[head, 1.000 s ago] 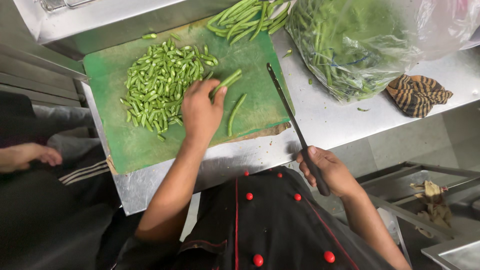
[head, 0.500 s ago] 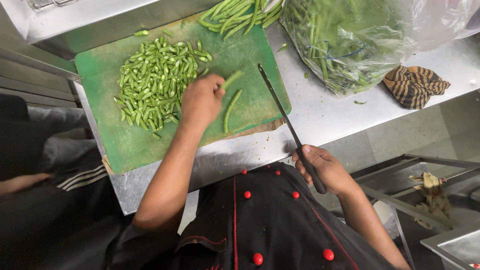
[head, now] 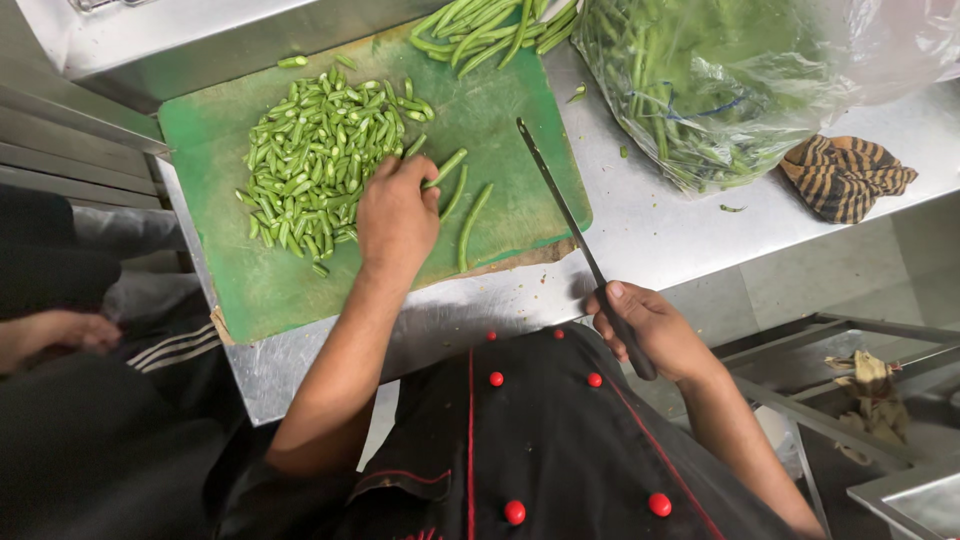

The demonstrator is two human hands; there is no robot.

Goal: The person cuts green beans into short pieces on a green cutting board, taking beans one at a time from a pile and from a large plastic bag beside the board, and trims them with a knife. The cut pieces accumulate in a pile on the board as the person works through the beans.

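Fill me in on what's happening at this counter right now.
A person in a black jacket with red buttons is cutting green beans on a green cutting board. The left hand rests on the board beside the pile of chopped bean pieces, fingertips at a few whole beans. The right hand has its grip on a long knife, blade lying over the board's right edge. More whole beans wait at the top, beside a clear plastic bag of beans and a striped cloth.

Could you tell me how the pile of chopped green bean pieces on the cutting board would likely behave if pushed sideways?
The chopped bean pieces lie loose, so they would probably scatter. Being short and rounded, some may roll across the flat green cutting board.
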